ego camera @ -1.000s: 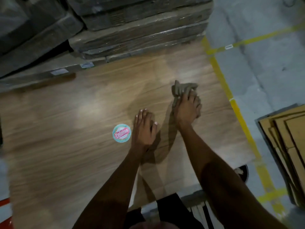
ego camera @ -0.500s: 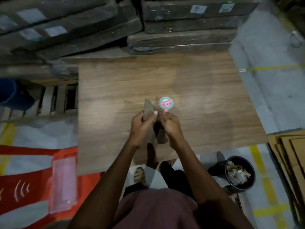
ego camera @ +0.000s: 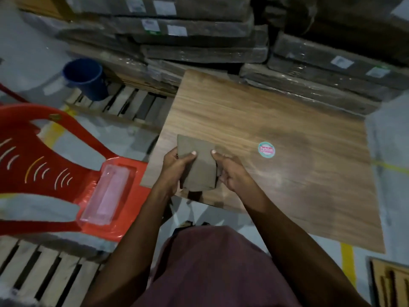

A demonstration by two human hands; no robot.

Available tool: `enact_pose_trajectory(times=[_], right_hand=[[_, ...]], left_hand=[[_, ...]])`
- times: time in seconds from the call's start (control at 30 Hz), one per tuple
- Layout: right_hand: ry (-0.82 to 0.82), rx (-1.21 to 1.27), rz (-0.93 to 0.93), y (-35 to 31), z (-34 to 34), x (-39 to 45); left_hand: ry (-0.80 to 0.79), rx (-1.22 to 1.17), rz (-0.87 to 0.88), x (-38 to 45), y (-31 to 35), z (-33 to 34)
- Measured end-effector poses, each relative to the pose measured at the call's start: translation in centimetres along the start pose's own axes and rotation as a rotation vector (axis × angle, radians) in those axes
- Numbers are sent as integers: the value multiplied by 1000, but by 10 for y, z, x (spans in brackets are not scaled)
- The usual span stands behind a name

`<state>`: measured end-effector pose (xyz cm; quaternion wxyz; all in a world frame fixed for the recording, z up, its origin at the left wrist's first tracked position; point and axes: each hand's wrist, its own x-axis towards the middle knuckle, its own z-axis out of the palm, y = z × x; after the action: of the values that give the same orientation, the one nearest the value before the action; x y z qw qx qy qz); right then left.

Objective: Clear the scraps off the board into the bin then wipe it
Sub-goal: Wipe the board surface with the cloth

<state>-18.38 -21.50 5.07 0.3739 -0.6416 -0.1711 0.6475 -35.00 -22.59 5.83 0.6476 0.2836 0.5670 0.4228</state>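
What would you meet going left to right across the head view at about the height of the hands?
Red plastic chair → clear plastic container on its seat → left hand → brown cloth held by both hands → right hand → round sticker on the wooden board.

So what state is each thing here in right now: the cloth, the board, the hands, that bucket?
cloth: held spread flat above the board's near edge
left hand: grips the cloth's left side
right hand: pinches the cloth's right side
board: lying flat, no scraps visible
round sticker: stuck flat on the board
blue bucket: upright, contents hidden
red chair: upright, a clear box on its seat
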Motion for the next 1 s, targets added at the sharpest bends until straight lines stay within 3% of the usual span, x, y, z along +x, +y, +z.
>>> enact_pose_trajectory(times=[0.1,0.17,0.3,0.43,0.57,0.77,1.0], right_hand=[[142,-203,-246,3,7,6],[114,-404,-382,1,12,8],[-192,-566,-226,0,32,-2],[-275,-637,-149,23,72,1],[-273,-634,-179,60,131,11],[-274,-848,-274,118,232,36],[-177,-828,-48,195,318,77]], left_hand=[[112,65,-30,-1,-6,-16],[155,97,5,-6,-11,-23],[286,172,111,-14,-26,-52],[427,190,129,-24,-31,-95],[536,216,54,-26,-44,-158],[675,305,-39,1,-68,-261],[616,524,-189,33,-104,-350]])
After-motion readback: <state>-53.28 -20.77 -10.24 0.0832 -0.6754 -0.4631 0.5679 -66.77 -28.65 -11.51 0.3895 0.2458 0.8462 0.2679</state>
